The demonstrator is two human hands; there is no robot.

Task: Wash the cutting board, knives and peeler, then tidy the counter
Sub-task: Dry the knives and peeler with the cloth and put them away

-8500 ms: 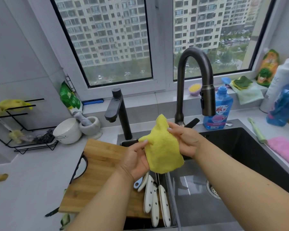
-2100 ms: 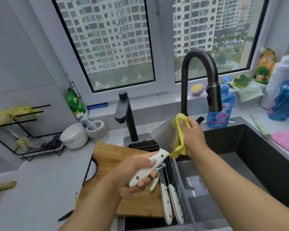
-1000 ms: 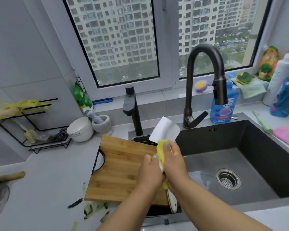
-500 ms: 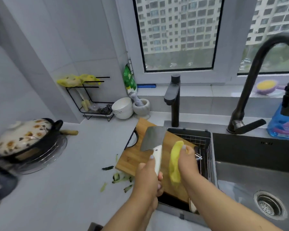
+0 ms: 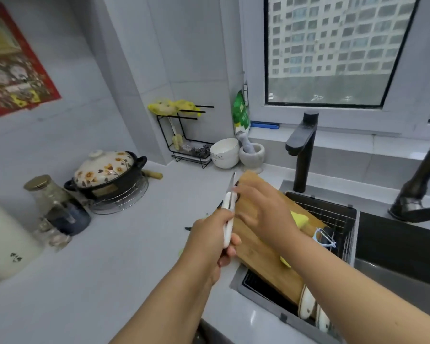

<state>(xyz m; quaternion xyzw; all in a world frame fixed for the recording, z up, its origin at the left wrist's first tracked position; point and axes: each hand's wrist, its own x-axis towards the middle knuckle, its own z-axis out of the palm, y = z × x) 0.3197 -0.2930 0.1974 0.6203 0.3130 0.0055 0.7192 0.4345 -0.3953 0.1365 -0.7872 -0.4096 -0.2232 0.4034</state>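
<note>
Left hand (image 5: 210,240) fisted on cleaver (image 5: 228,214) handle, blade edge-on above cutting board (image 5: 261,247)'s left edge; right hand (image 5: 263,209) over board, fingers loosely spread, yellow cloth (image 5: 299,219) beneath; view swung left since earlier frame.

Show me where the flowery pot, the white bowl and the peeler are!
flowery pot (image 5: 104,168), head view, on its flowered lid.
white bowl (image 5: 224,153), head view, on its outer side.
peeler (image 5: 325,238), head view, on its blue frame.
</note>
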